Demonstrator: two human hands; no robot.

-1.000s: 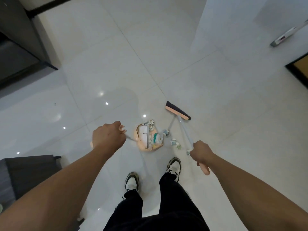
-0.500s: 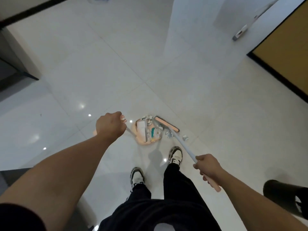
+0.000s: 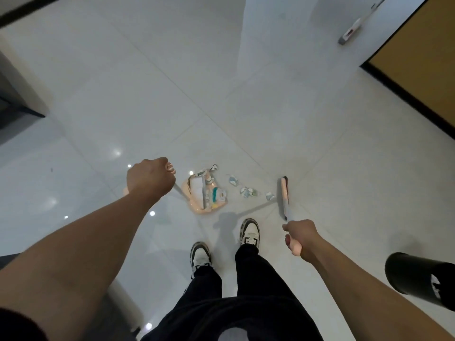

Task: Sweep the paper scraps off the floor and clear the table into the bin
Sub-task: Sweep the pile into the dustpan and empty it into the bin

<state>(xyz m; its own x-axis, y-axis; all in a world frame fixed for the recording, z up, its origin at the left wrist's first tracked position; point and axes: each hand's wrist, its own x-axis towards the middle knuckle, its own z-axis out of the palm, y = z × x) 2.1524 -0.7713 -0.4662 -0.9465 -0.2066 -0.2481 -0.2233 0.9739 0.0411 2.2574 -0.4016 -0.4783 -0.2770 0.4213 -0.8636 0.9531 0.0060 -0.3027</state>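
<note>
My left hand grips the long handle of a peach dustpan that rests on the white tiled floor and holds several paper scraps. My right hand grips the handle of a peach broom whose head stands on the floor to the right of the pan. Between the pan and the broom head lie loose paper scraps, a few small white and blue bits. A black bin stands at the lower right, beside my right forearm.
My two feet in white and black shoes stand just behind the pan. A brown door with a dark frame is at the right. A grey and white device lies at the far right. Dark furniture sits at the left.
The broom head has swung from beside the dustpan out to the right of the scraps. Several scraps now lie on the floor between pan and broom. The view shifted slightly.
</note>
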